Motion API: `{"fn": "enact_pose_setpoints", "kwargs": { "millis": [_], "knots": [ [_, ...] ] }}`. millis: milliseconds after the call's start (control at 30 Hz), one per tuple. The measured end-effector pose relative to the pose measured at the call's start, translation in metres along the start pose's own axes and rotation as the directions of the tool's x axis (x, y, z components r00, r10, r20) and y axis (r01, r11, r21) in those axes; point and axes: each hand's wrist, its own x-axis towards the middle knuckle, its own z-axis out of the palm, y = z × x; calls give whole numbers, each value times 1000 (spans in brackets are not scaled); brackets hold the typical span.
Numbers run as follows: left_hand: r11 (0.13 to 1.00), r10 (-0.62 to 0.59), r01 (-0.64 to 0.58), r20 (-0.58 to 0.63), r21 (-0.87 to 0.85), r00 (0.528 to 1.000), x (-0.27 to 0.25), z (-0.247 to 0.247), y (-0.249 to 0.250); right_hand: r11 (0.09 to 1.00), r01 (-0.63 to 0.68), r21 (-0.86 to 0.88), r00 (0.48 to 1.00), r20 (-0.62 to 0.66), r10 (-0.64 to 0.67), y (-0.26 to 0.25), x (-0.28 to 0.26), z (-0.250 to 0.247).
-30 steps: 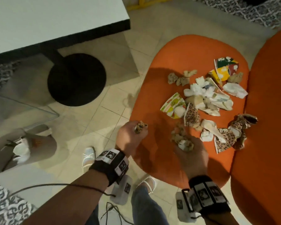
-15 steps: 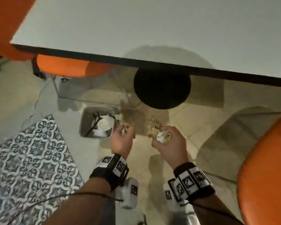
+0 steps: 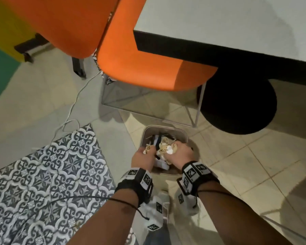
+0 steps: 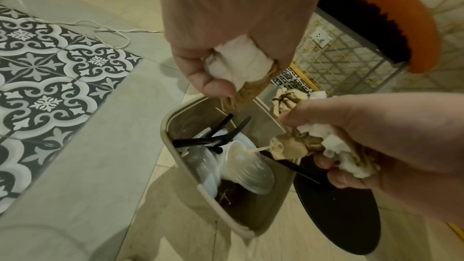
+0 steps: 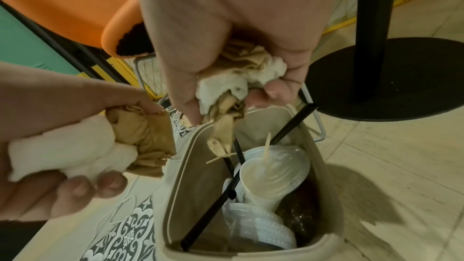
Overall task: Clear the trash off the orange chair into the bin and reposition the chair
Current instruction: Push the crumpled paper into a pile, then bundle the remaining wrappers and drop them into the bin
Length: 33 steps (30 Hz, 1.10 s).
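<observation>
The beige bin stands on the floor tiles and holds plastic cups, lids and black straws. My left hand grips a crumpled white and brown paper wad just above the bin's left rim. My right hand grips a bigger wad of brown and white paper over the bin's opening, with a loose strip hanging down. The two hands are side by side. An orange chair stands behind the bin, tucked at the table. The chair with the trash is out of view.
A white table with a black edge and a round black base stands to the right. The chair's wire frame is just behind the bin. A patterned rug and a white cable lie to the left.
I have turned from the littered orange chair to the bin. Both hands carried their paper wads across and now hold them over the bin.
</observation>
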Motion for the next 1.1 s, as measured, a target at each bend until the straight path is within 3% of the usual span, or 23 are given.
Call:
{"fn": "enact_pose_setpoints", "kwargs": {
  "millis": [167, 267, 433, 567, 667, 733, 833, 933, 1100],
  "knots": [
    [993, -100, 111, 239, -34, 966, 32, 15, 4, 996, -26, -87, 993, 114, 35, -4, 34, 17],
    [995, -91, 102, 336, -16, 937, 35, 19, 7, 995, 10, -101, 985, 173, 7, -3, 37, 24],
    [999, -36, 33, 277, 15, 960, 21, 14, 16, 996, 54, -64, 994, 99, -48, 3, 19, 13],
    [994, 59, -84, 298, 72, 953, -4, 13, 28, 998, 46, 48, 998, 29, -47, 20, -9, -16],
    [984, 134, -153, 175, 94, 975, -29, 17, 38, 986, 25, 164, 1000, 1, -25, 46, -30, -37],
    [967, 233, -243, 121, 80, 965, -55, 27, 46, 962, 20, 271, 1000, -18, -15, 71, -47, -50],
    [925, 343, -365, 180, 107, 922, -108, 61, 58, 920, 19, 392, 999, -38, -4, 124, -77, -73],
    [879, 414, -462, 292, 117, 862, -173, 111, 68, 887, 31, 461, 989, -141, 39, 179, -118, -109],
    [744, 575, -666, 456, 53, 679, -308, 218, 91, 819, 96, 566, 928, -349, 132, 298, -191, -190]
  ]
}}
